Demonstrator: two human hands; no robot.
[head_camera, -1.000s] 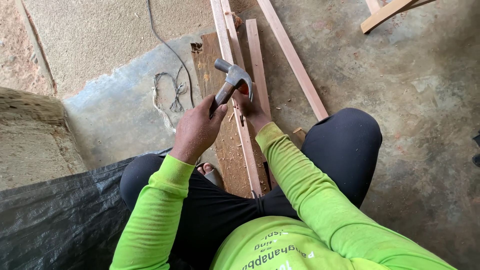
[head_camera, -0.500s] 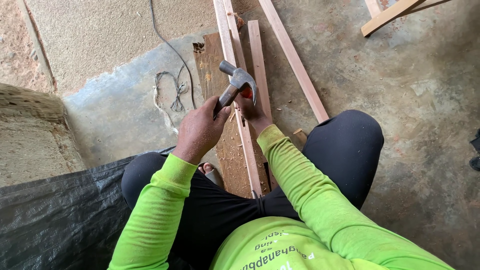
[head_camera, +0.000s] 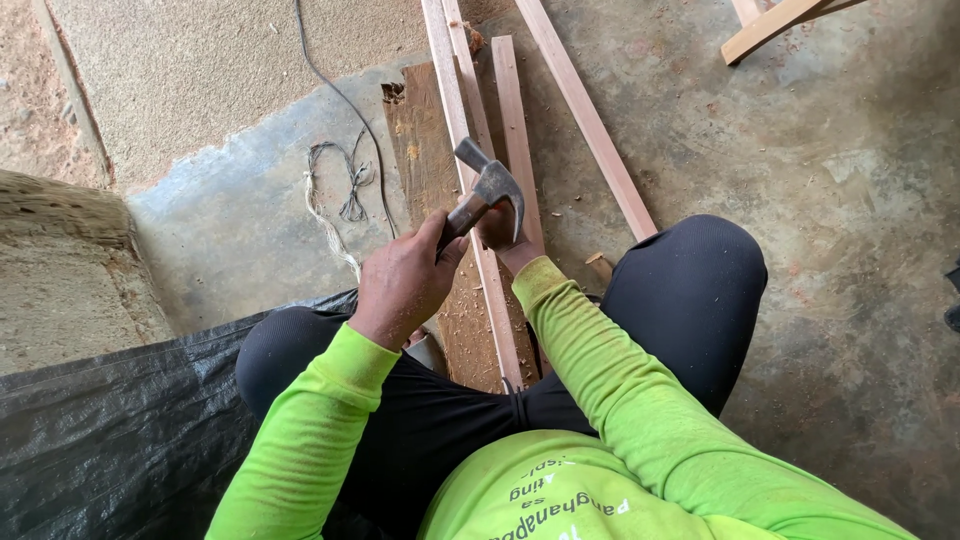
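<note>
My left hand (head_camera: 402, 283) grips the handle of a steel claw hammer (head_camera: 487, 190), whose head hangs just above a thin pale wooden strip (head_camera: 497, 300). That strip lies lengthwise on a dark rough board (head_camera: 425, 160) on the concrete floor between my knees. My right hand (head_camera: 499, 236) rests on the strip directly under the hammer head. Its fingers are mostly hidden by the hammer, so what they pinch cannot be made out.
More pale strips (head_camera: 590, 130) lie to the right of the board. A tangle of string (head_camera: 340, 190) and a thin dark cable (head_camera: 345, 100) lie on the left. Black plastic sheeting (head_camera: 120, 440) covers the lower left. A wooden frame piece (head_camera: 775, 22) sits at the top right.
The hammer head has come down a little toward the strip and my right hand. Both hands otherwise stay in place.
</note>
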